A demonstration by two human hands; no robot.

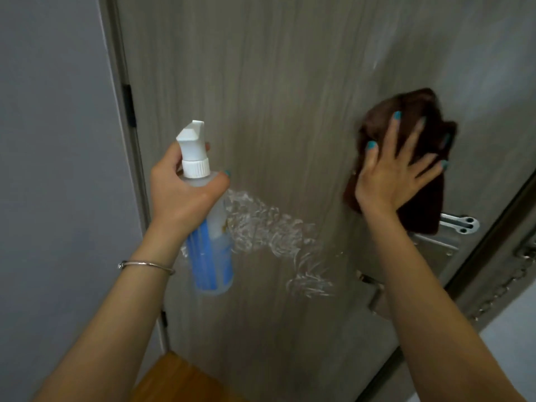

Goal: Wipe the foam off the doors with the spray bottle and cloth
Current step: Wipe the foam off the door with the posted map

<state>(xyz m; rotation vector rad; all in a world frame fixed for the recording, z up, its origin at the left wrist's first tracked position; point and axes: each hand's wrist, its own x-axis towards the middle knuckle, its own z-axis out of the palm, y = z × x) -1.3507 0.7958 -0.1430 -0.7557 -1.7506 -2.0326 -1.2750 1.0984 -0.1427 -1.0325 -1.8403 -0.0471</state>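
A grey wood-grain door (275,82) fills the view. White foam (261,224) streaks across its middle, from beside the bottle toward the lower right. My left hand (185,190) grips a clear spray bottle (210,242) with a white nozzle and blue label, upright and close to the door's left side. My right hand (397,172) presses a dark brown cloth (406,117) flat against the door with fingers spread, up and to the right of the foam, just above the door handle.
A metal door handle and lock plate (458,224) sit below the cloth at the door's right edge. The door frame and hinge (129,103) run down the left beside a grey wall (52,140). A wooden surface (174,378) shows at the bottom.
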